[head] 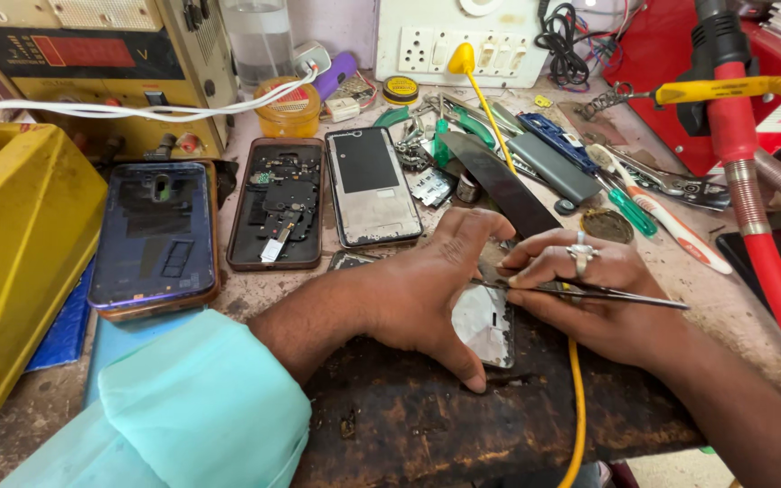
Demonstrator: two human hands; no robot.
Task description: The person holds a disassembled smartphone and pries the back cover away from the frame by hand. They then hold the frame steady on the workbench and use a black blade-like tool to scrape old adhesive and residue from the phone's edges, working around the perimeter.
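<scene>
Workbench [499, 425]: worn dark wood near the body, pale scuffed top farther back, crowded with parts and tools.
Backdrop: yellow power supply [92, 63] with a red display at far left, white switch panel [449, 41] at the back wall, red machine [671, 63] at far right.
Yellow case [11, 262]: bulky, on the left edge of the bench.
Red hose [761, 235]: runs down the right side, with a yellow cable [576, 407] crossing the dark wood toward the near edge.
Opened phones: blue-backed phone [154, 233] in a brown case, then a phone with bare circuitry [277, 203], then a grey phone frame [372, 185], side by side behind the hands.
Loose tools: green-handled screwdriver [630, 210], dark flat blade [503, 185], small yellow jar [289, 108], scattered toward the back.
Left hand [427, 289]: teal sleeve, forearm slanting in from lower left, palm down, fingers spread and pressed flat on the phone panel, thumb stretched toward the near edge.
Right hand [589, 285]: ringed, coming in from lower right, fingers pinched around the tweezers.
Phone panel [485, 325]: silvery, flat on the dark wood between the two hands, mostly covered by the left fingers.
Tweezers [607, 294]: thin, dark, held almost level, tips aimed left at the panel's upper edge just beside the left fingertips; contact too small to tell.
</scene>
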